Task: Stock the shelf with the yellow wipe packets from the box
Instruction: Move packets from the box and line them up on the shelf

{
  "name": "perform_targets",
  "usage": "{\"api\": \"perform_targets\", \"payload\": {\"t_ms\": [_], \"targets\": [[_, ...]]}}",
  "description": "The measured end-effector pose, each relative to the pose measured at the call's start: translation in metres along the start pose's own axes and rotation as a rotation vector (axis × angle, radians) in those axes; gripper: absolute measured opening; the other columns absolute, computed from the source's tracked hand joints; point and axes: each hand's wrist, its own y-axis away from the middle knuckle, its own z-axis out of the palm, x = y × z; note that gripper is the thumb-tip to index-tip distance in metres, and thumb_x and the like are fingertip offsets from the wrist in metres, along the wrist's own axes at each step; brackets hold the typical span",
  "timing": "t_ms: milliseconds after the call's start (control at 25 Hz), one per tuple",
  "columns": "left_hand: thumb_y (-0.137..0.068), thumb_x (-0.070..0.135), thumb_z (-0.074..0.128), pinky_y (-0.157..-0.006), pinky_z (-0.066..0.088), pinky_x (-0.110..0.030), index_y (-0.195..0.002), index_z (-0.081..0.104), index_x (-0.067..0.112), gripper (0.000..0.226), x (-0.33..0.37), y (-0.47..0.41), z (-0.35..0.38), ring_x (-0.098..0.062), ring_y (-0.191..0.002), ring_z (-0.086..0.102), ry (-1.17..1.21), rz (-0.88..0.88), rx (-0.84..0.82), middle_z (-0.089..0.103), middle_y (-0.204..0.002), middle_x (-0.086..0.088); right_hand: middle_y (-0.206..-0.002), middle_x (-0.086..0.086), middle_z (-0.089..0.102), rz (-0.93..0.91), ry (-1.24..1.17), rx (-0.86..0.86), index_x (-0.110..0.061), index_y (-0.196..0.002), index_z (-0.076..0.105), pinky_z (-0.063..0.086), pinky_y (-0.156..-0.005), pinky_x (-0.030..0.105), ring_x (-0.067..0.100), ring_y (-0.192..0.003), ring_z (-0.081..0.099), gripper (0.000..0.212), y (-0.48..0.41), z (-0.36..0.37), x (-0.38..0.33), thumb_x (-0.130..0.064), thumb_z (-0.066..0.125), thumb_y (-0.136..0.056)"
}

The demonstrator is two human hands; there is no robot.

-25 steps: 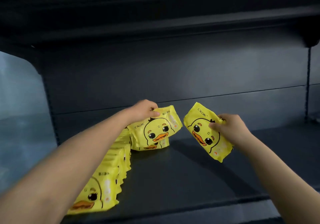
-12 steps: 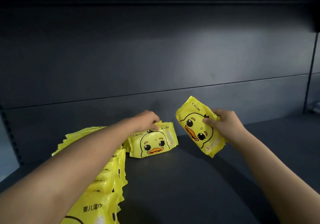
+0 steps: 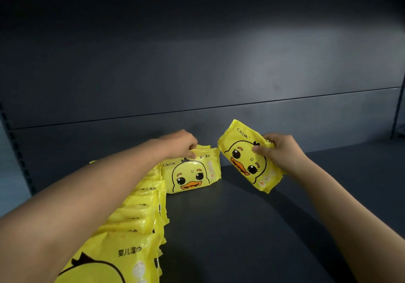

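Shop aisle, retail racking. A dark grey metal gondola shelf point(image 3: 241, 228) runs under both hands, with a flat dark metal back panel point(image 3: 197, 63) just beyond them, a seam across it. Far to the left of the left hand point(image 3: 179, 142) is a slotted upright post point(image 3: 15, 151) with a column of bracket holes. Behind the left hand, along the forearm, a row of identical yellow duck-print plastic wipe packets point(image 3: 140, 212) stands faced front, same brand and Chinese label. Far to the right of the right hand point(image 3: 282, 151) is a second dark upright strip point(image 3: 397, 116).
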Motion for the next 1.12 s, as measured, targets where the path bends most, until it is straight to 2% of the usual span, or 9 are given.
{"api": "perform_targets", "payload": {"t_ms": [120, 240, 320, 440, 520, 600, 680, 800, 1120], "targets": [[-0.088, 0.037, 0.059, -0.081, 0.048, -0.034, -0.095, 0.065, 0.011, 0.028, -0.007, 0.01, -0.017, -0.019, -0.093, 0.058, 0.077, -0.05, 0.051, 0.064, -0.098, -0.002, -0.074, -0.011, 0.064, -0.015, 0.007, -0.051, -0.023, -0.095, 0.061, 0.047, -0.046, 0.009, 0.001, -0.062, 0.062, 0.009, 0.001, 0.0, -0.009, -0.023, 0.065, -0.087], [-0.09, 0.036, 0.055, -0.081, 0.048, -0.035, -0.092, 0.063, 0.014, 0.023, -0.023, 0.028, -0.03, -0.019, -0.092, 0.058, 0.055, -0.096, 0.071, 0.064, -0.098, -0.002, -0.084, -0.003, 0.069, -0.069, 0.042, -0.188, -0.022, -0.096, 0.065, 0.052, -0.062, 0.016, 0.007, -0.071, 0.065, 0.013, -0.004, 0.004, -0.029, -0.023, 0.069, -0.084], [-0.091, 0.035, 0.054, -0.08, 0.049, -0.036, -0.09, 0.061, 0.017, 0.019, -0.036, 0.043, -0.035, -0.019, -0.09, 0.059, 0.01, -0.135, 0.084, 0.064, -0.098, -0.001, -0.089, -0.004, 0.067, -0.15, 0.162, -0.337, -0.022, -0.098, 0.065, 0.048, -0.069, 0.014, 0.005, -0.076, 0.062, 0.017, -0.015, 0.017, -0.047, -0.023, 0.071, -0.082], [-0.092, 0.034, 0.052, -0.08, 0.05, -0.036, -0.086, 0.059, 0.02, 0.017, -0.052, 0.067, -0.041, -0.018, -0.089, 0.058, -0.028, -0.181, 0.098, 0.061, -0.096, 0.001, -0.097, -0.005, 0.061, -0.28, 0.396, -0.524, -0.015, -0.109, 0.067, 0.04, -0.08, 0.021, 0.011, -0.089, 0.055, 0.028, -0.034, 0.065, -0.064, -0.022, 0.071, -0.082], [-0.093, 0.033, 0.05, -0.078, 0.049, -0.033, -0.086, 0.058, 0.02, 0.017, -0.056, 0.08, -0.042, -0.017, -0.087, 0.058, -0.031, -0.189, 0.112, 0.06, -0.093, 0.003, -0.103, 0.001, 0.059, -0.363, 0.523, -0.48, -0.011, -0.117, 0.063, 0.038, -0.083, 0.024, 0.019, -0.1, 0.052, 0.034, -0.038, 0.102, -0.06, -0.02, 0.068, -0.085], [-0.093, 0.033, 0.05, -0.077, 0.048, -0.032, -0.09, 0.06, 0.019, 0.018, -0.057, 0.088, -0.039, -0.017, -0.087, 0.057, -0.024, -0.18, 0.129, 0.059, -0.09, 0.005, -0.122, 0.005, 0.055, -0.444, 0.581, -0.317, -0.015, -0.128, 0.056, 0.037, -0.094, 0.03, 0.023, -0.117, 0.045, 0.043, -0.032, 0.123, -0.049, -0.021, 0.064, -0.086], [-0.093, 0.033, 0.05, -0.078, 0.049, -0.032, -0.089, 0.061, 0.02, 0.018, -0.059, 0.091, -0.036, -0.016, -0.088, 0.058, -0.02, -0.17, 0.14, 0.059, -0.088, 0.007, -0.135, 0.003, 0.044, -0.478, 0.6, -0.235, -0.021, -0.137, 0.045, 0.032, -0.103, 0.034, 0.022, -0.127, 0.033, 0.058, -0.023, 0.127, -0.039, -0.032, 0.066, -0.084], [-0.092, 0.033, 0.051, -0.081, 0.05, -0.034, -0.088, 0.061, 0.021, 0.016, -0.06, 0.093, -0.031, -0.016, -0.089, 0.059, -0.016, -0.166, 0.144, 0.063, -0.09, 0.006, -0.144, 0.0, 0.03, -0.469, 0.707, -0.225, -0.023, -0.145, 0.032, 0.025, -0.11, 0.037, 0.022, -0.133, 0.024, 0.083, -0.015, 0.127, -0.034, -0.047, 0.071, -0.076], [-0.093, 0.032, 0.049, -0.079, 0.051, -0.035, -0.09, 0.061, 0.02, 0.017, -0.039, 0.106, -0.036, -0.017, -0.088, 0.059, -0.017, -0.191, 0.168, 0.062, -0.09, 0.005, -0.145, 0.004, 0.032, -0.496, 0.87, -0.168, -0.019, -0.142, 0.034, 0.026, -0.11, 0.041, 0.025, -0.134, 0.027, 0.076, -0.01, 0.13, -0.044, -0.05, 0.066, -0.08]]}}
